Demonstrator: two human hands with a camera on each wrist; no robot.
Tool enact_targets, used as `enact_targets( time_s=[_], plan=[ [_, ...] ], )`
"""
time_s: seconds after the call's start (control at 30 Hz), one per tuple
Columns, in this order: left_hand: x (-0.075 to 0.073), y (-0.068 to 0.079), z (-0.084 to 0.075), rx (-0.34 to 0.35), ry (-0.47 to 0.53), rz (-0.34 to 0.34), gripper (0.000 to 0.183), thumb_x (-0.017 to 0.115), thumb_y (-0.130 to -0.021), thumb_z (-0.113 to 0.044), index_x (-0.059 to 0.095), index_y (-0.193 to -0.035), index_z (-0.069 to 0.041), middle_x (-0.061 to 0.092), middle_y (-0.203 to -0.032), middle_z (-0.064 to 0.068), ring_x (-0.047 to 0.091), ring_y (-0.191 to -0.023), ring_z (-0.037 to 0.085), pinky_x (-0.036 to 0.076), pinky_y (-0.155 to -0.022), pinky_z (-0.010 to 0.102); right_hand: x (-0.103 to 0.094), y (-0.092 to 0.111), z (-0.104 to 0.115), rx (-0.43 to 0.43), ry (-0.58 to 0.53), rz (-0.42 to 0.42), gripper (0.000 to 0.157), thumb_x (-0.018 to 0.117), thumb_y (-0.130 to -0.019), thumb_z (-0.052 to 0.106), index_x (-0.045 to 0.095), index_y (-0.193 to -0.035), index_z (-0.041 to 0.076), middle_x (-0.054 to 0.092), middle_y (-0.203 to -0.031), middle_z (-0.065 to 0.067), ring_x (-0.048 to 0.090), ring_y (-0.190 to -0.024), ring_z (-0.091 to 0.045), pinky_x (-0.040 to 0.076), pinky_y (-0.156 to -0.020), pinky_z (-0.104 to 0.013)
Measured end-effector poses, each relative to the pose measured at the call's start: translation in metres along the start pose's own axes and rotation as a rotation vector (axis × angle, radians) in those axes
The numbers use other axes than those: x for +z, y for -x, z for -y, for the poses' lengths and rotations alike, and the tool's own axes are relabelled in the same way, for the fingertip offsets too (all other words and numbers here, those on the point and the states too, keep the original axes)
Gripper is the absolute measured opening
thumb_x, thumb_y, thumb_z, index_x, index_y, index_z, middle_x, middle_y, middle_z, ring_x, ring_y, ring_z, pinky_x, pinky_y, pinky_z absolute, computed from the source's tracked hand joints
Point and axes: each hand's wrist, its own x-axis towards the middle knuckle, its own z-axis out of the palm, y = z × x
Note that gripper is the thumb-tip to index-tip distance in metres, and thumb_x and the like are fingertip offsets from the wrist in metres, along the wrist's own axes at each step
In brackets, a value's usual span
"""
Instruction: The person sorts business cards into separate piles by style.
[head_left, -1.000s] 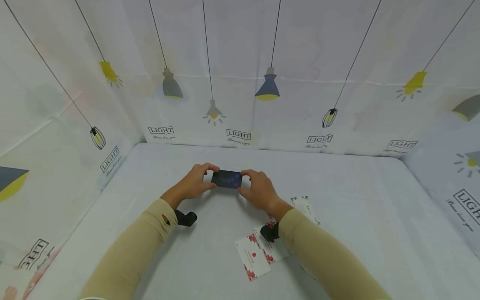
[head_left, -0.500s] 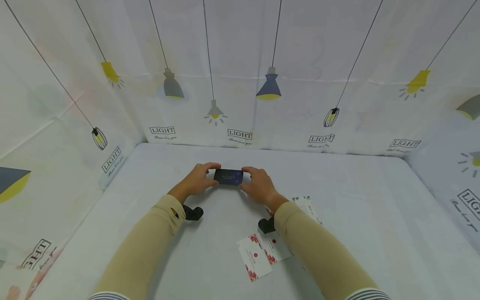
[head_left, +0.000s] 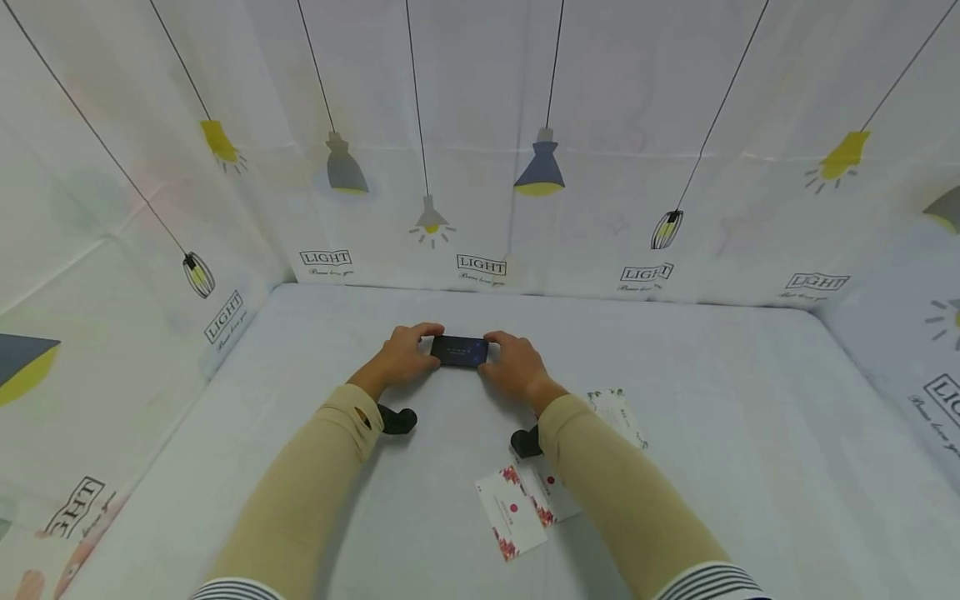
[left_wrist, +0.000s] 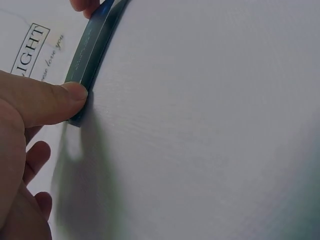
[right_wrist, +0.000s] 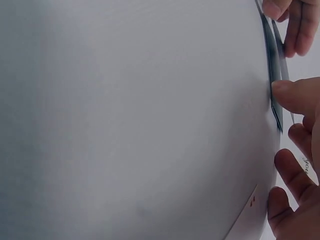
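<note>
A flat dark-blue card box (head_left: pixel 460 352) with small light lettering lies level between both hands at the middle of the white table. My left hand (head_left: pixel 401 356) pinches its left end, thumb on the near side. My right hand (head_left: pixel 517 367) pinches the right end the same way. In the left wrist view the box (left_wrist: pixel 87 55) shows its thickness, with the thumb pressed near its corner. The right wrist view shows thin dark layers of the box (right_wrist: pixel 274 65), with a narrow gap between them. Whether it touches the table I cannot tell.
White cards with red flowers (head_left: pixel 512 512) overlap near the right forearm, which partly covers one. A leaf-edged white card (head_left: pixel 618 415) lies beyond them. Black wrist mounts (head_left: pixel 397 419) stick out from both cuffs. A lamp-printed curtain (head_left: pixel 480 167) rises behind the white table (head_left: pixel 750 400).
Both hands and the box have shifted slightly right and away from me. The box now looks flatter, its near edge tipped less toward me. The grip is the same.
</note>
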Motion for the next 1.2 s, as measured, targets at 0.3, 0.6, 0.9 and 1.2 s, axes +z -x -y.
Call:
enact_targets(
  time_s=[0.3,0.6,0.9,1.2],
  plan=[
    [0.0043,-0.0066,0.0036,-0.046,-0.008,0.014,0.056,0.071,-0.092,-0.017,0.052,-0.145,-0.015,0.047,-0.151,0.008,0.032,-0.144,0.033,0.019,-0.112,0.06,-0.0022,-0.005,0.0006,0.016,-0.005,0.057,0.054,0.067,-0.095,0.019,0.05,-0.144,0.005,0.052,-0.145,-0.014,0.043,-0.137,-0.034,0.03,-0.113,-0.043],
    [0.0047,-0.0071,0.0025,-0.075,0.024,0.006,0.055,0.07,-0.092,-0.015,0.052,-0.145,-0.014,0.047,-0.151,0.009,0.033,-0.144,0.031,0.022,-0.113,0.057,-0.0021,-0.0073,0.0028,0.046,0.009,0.071,0.055,0.066,-0.095,0.019,0.049,-0.145,0.006,0.051,-0.147,-0.013,0.041,-0.139,-0.033,0.028,-0.114,-0.043],
    [0.0059,-0.0063,0.0053,-0.081,0.022,-0.003,0.055,0.069,-0.092,-0.016,0.053,-0.144,-0.015,0.047,-0.15,0.01,0.032,-0.143,0.035,0.023,-0.112,0.057,-0.0007,-0.0081,0.0036,0.041,0.013,0.069,0.055,0.067,-0.094,0.019,0.05,-0.144,0.005,0.052,-0.146,-0.014,0.043,-0.138,-0.034,0.029,-0.113,-0.043],
    [0.0072,-0.0047,0.0032,-0.083,0.01,-0.012,0.055,0.069,-0.092,-0.017,0.053,-0.144,-0.016,0.046,-0.151,0.011,0.03,-0.142,0.036,0.023,-0.111,0.059,-0.0005,-0.0058,0.0031,0.045,-0.008,0.053,0.055,0.068,-0.093,0.018,0.051,-0.143,0.004,0.052,-0.145,-0.017,0.043,-0.137,-0.036,0.03,-0.113,-0.045]
  ],
)
